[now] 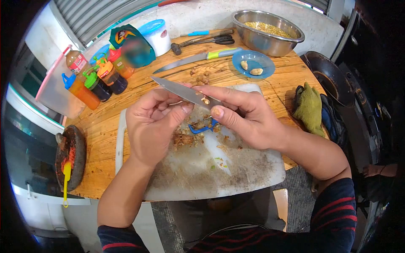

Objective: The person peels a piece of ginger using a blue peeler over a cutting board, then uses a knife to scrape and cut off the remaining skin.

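Observation:
My right hand (249, 114) grips a knife (179, 89) near its handle end, thumb and fingers closed on it. Its blade points to the upper left, and pale scraps stick to the metal. Close against the blade's near edge, my left hand (154, 116) is closed in a pinch; what its fingers hold is hidden. Below both hands lies a white cutting board (181, 179), stained and strewn with brown peelings (184, 140). A blue-framed peeler (203, 126) rests on the board, partly covered by my right hand.
Behind the board are knobbly root pieces (202, 78), a blue plate (261, 71) with two peeled pieces, a large knife (190, 61), a hammer (177, 48) and a steel bowl (270, 42). Sauce bottles (82, 90) stand left, beyond a stone mortar (76, 168). A green cloth (310, 105) lies right.

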Demonstrator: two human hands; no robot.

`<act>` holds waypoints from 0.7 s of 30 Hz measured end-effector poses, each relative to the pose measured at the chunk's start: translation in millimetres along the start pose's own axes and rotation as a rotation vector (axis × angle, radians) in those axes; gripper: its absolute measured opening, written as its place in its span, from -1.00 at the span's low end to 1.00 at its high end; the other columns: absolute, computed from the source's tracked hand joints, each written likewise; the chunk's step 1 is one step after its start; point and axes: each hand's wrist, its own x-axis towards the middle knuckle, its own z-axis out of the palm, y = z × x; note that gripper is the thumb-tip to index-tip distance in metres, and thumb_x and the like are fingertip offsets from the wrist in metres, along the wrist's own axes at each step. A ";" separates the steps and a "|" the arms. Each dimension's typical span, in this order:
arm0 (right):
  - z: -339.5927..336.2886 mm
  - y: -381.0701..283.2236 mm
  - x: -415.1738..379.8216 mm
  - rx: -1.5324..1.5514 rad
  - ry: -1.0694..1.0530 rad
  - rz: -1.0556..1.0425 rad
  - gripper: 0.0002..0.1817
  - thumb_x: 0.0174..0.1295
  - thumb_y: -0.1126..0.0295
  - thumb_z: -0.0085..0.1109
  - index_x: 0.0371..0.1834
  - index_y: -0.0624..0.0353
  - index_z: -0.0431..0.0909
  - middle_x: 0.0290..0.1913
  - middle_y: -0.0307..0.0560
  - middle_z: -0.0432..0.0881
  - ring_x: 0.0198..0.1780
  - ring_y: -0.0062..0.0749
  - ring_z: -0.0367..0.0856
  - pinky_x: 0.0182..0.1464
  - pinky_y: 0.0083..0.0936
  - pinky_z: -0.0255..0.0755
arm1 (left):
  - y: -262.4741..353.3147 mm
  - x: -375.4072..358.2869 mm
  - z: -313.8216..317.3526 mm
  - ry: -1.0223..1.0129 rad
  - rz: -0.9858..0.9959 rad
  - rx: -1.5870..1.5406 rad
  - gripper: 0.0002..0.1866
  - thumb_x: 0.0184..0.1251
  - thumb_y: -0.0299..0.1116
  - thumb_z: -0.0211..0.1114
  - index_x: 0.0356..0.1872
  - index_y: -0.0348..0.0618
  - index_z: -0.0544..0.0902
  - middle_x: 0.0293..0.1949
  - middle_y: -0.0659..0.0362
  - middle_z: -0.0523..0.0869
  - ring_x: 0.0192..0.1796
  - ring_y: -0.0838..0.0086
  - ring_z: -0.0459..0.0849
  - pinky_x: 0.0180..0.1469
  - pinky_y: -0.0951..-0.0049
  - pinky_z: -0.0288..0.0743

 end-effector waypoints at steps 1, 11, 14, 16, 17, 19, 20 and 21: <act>0.1 3.4 0.9 -0.114 0.021 -0.124 -0.56 0.37 0.31 0.14 0.25 0.28 0.44 -0.10 -0.03 0.69 -0.12 -0.57 0.63 -0.11 -0.56 0.52 | 0.4 0.3 0.4 0.000 -0.001 0.000 -0.76 0.20 -0.70 0.27 -0.09 -0.39 0.58 -0.03 0.00 0.66 0.03 0.38 0.65 0.10 0.41 0.58; -4.2 -2.1 0.7 -0.614 0.045 -0.375 -0.48 0.24 0.29 0.21 0.30 0.09 0.43 -0.34 0.07 0.68 -0.42 -0.11 0.68 -0.37 -0.36 0.56 | -1.1 2.7 -6.9 -0.062 -0.178 -0.261 -0.56 0.25 -0.51 0.18 0.17 -0.38 0.47 0.02 -0.02 0.65 0.01 0.31 0.69 0.08 0.39 0.60; -7.7 -2.5 -0.2 -0.758 0.040 -0.368 -0.43 0.23 0.23 0.21 0.33 0.00 0.39 -0.46 -0.04 0.63 -0.51 -0.14 0.63 -0.48 -0.28 0.50 | 0.0 3.1 -6.9 -0.109 -0.280 -0.395 -0.55 0.24 -0.52 0.19 0.19 -0.37 0.47 0.04 -0.01 0.65 0.00 0.33 0.69 0.05 0.39 0.60; -9.5 -8.5 -0.4 -0.948 0.018 -0.354 -0.44 0.22 0.20 0.20 0.33 -0.07 0.40 -0.57 -0.14 0.54 -0.59 -0.23 0.57 -0.58 -0.32 0.42 | -1.7 3.4 -7.5 -0.062 -0.260 -0.403 -0.55 0.27 -0.51 0.19 0.20 -0.36 0.47 0.07 0.00 0.64 0.03 0.37 0.68 0.06 0.40 0.60; -9.4 -10.8 -0.2 -0.948 0.018 -0.354 -0.44 0.22 0.20 0.20 0.33 -0.07 0.40 -0.57 -0.14 0.54 -0.59 -0.23 0.57 -0.58 -0.32 0.42 | -2.8 3.7 -8.6 -0.062 -0.259 -0.403 -0.55 0.27 -0.51 0.19 0.20 -0.36 0.47 0.07 0.00 0.64 0.03 0.37 0.68 0.06 0.40 0.60; -8.3 -13.7 -0.4 -1.034 0.007 -0.351 -0.45 0.22 0.18 0.21 0.31 -0.12 0.41 -0.63 -0.20 0.47 -0.63 -0.30 0.53 -0.64 -0.36 0.36 | -4.6 3.7 -10.8 -0.040 -0.239 -0.322 -0.56 0.29 -0.51 0.18 0.21 -0.35 0.48 0.09 0.02 0.63 0.06 0.39 0.67 0.08 0.40 0.59; -8.2 -13.8 -0.7 -1.034 0.007 -0.351 -0.45 0.22 0.18 0.21 0.31 -0.12 0.41 -0.63 -0.20 0.47 -0.63 -0.30 0.53 -0.64 -0.36 0.36 | -4.3 3.6 -10.5 -0.040 -0.239 -0.322 -0.56 0.29 -0.51 0.18 0.21 -0.35 0.48 0.09 0.02 0.63 0.06 0.39 0.67 0.08 0.40 0.59; -8.3 -14.0 -0.8 -1.035 0.013 -0.364 -0.46 0.21 0.18 0.21 0.31 -0.12 0.42 -0.63 -0.21 0.46 -0.64 -0.31 0.53 -0.64 -0.37 0.36 | -3.7 3.7 -10.1 -0.022 -0.252 -0.309 -0.57 0.30 -0.51 0.17 0.20 -0.34 0.49 0.10 0.02 0.63 0.07 0.40 0.66 0.09 0.40 0.58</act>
